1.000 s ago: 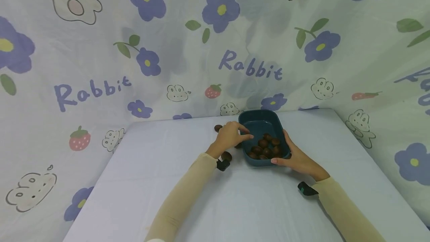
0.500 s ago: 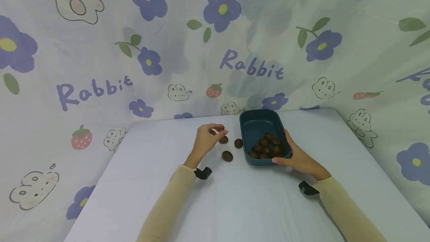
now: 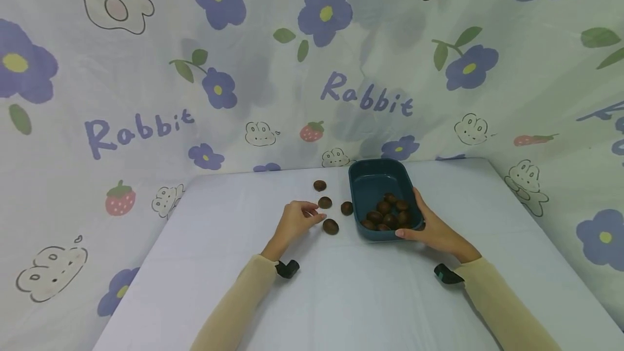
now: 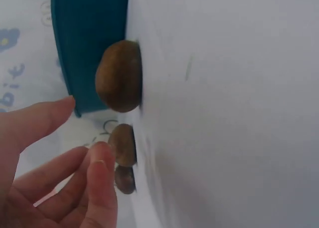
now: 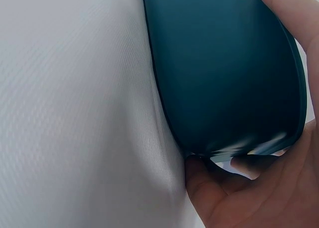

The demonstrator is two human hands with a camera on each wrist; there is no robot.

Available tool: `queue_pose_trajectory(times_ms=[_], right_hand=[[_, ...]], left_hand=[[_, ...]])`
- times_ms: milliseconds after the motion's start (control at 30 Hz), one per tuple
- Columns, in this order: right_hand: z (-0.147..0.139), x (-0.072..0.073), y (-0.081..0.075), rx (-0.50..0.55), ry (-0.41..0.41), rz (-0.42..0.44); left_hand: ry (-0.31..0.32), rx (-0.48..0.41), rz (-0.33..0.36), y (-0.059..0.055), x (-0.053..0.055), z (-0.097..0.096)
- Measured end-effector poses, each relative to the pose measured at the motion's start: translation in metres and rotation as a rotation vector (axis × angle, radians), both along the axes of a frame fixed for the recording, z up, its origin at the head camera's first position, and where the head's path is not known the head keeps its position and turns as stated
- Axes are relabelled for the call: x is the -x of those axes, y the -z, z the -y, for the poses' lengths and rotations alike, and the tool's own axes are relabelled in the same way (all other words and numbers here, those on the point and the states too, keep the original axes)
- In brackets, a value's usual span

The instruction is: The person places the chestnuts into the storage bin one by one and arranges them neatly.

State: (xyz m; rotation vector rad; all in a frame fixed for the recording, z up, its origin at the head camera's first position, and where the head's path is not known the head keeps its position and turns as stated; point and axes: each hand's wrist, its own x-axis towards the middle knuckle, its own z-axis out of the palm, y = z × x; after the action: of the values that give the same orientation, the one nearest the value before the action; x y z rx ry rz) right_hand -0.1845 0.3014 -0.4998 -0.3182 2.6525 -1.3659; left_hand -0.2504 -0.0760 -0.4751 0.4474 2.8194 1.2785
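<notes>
Left hand (image 3: 294, 219) empty, thumb and fingers parted; four loose nuts (image 3: 330, 226) sit near its fingertips, within easy reach. Right hand (image 3: 435, 230) grips box (image 3: 377, 183) by its near corner, thumb over rim, presumably to steady it; piled nuts (image 3: 383, 207) inside, by that thumb.

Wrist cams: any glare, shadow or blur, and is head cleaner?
Right wrist: bright streaks, likely glare, low on the box, plus a soft shadow on the cloth; left wrist: soft detail, backdrop print pale and blurred; head: fairly even light, loose nuts clearly outlined, faint shadows on the backdrop.
</notes>
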Motion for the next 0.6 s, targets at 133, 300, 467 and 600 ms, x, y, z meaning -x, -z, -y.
queue_pose_trajectory(times_ms=[133, 300, 467, 600], right_hand=[[0.001, -0.001, -0.002, -0.004, 0.003, 0.014], [0.001, -0.002, -0.002, -0.017, 0.012, 0.023], [0.000, -0.001, -0.001, -0.020, 0.014, 0.021], [0.000, -0.001, 0.000, -0.015, 0.005, 0.013]], left_hand=[[0.033, 0.045, 0.023, 0.001, -0.008, -0.004], [0.070, 0.123, 0.021, 0.003, -0.014, -0.012], [0.088, 0.189, -0.011, 0.004, -0.017, -0.023], [0.092, 0.244, -0.037, 0.004, -0.018, -0.030]])
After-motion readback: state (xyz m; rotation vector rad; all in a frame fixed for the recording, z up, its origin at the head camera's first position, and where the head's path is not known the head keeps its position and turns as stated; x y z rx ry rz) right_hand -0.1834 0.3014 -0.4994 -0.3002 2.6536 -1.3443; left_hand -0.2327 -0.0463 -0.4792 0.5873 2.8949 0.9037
